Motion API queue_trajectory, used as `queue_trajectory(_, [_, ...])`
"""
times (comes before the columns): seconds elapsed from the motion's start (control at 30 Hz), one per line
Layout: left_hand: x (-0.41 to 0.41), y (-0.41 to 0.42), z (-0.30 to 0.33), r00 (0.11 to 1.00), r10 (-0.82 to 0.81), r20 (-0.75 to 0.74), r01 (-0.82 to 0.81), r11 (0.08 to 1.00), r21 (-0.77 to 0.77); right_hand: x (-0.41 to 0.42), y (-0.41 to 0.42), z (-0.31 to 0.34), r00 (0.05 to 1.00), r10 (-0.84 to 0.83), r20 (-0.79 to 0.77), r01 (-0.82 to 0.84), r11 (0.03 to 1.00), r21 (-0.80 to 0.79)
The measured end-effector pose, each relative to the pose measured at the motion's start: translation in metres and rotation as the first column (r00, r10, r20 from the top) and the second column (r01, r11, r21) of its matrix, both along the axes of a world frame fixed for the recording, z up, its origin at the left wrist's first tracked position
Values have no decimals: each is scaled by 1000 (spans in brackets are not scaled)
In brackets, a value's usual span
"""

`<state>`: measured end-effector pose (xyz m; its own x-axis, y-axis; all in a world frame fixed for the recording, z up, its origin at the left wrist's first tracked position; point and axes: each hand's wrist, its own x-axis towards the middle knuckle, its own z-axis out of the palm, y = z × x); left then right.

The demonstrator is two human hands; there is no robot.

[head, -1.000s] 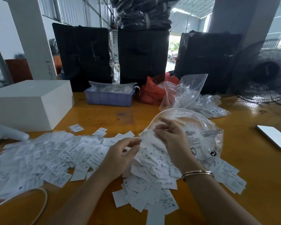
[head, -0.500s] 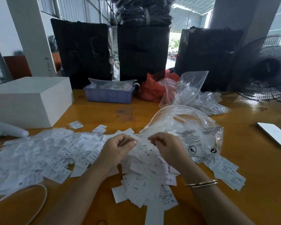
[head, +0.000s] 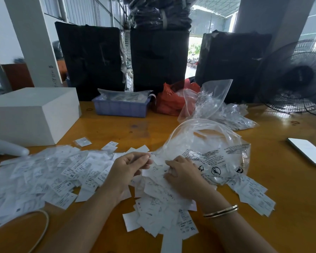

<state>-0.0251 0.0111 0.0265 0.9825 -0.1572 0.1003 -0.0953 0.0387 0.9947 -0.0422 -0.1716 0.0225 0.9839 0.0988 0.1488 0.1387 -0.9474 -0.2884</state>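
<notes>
Sorting looks far from done: the left hand [head: 128,168] pinches one label [head: 155,159] above the middle heap [head: 161,199] on the worktop [head: 117,128], the right hand [head: 184,174] curls into that heap, its grip impossible to tell, and a wide spread of labels [head: 44,172] lies unsorted leftward.

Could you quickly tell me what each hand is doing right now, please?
Left hand: pinching a small white paper size label.
Right hand: fingers curled on the white paper label pile; grip cannot be told.
</notes>
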Motion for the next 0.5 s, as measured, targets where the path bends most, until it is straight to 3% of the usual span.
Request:
queue_trajectory(0.13, [-2,-2,1,1000,-9,1,9,999,-39,3,-1,-7,999,-47,-11,48,998,49])
queue_trajectory(0.33, [-1,-1,-3,997,-64,-30,64,998,-27,5,3,-8,992,-26,120,-4,968,251])
queue_trajectory(0.5, [1,-1,-1,999,-40,-3,40,999,-33,-3,7,-2,969,-24,244,-130,795,593])
